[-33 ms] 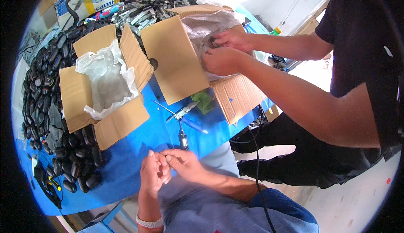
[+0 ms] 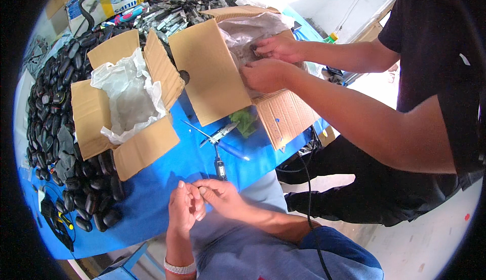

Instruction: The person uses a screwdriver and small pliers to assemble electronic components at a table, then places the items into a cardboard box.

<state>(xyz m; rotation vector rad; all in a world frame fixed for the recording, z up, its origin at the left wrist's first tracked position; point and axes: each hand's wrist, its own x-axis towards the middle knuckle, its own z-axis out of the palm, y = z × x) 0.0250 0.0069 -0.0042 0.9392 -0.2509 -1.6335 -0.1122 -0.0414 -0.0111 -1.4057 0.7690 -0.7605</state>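
Observation:
My left hand [image 2: 185, 208] is raised over my lap at the near edge of the blue table, fingers curled. My right hand [image 2: 225, 197] meets it from the right, with thumb and forefinger pinched against the left fingertips. Something small and dark may be between them, too small to make out. Just beyond them lies a dark pen-like tool [image 2: 219, 167] with a metal part. Past it are a pair of scissors or pliers with blue handles [image 2: 233, 151] and a crumpled green piece [image 2: 245, 122].
An open cardboard box [image 2: 147, 147] lined with white plastic stands left of centre. Another person's hands [image 2: 273, 62] reach into a second lined box [image 2: 212, 72]. Black oval parts [image 2: 55, 98] pile up on the left, metal pieces [image 2: 167, 19] behind. A black cable [image 2: 310, 199] hangs right.
The other person's hands have shifted very slightly inside the second box. My own hands look unchanged.

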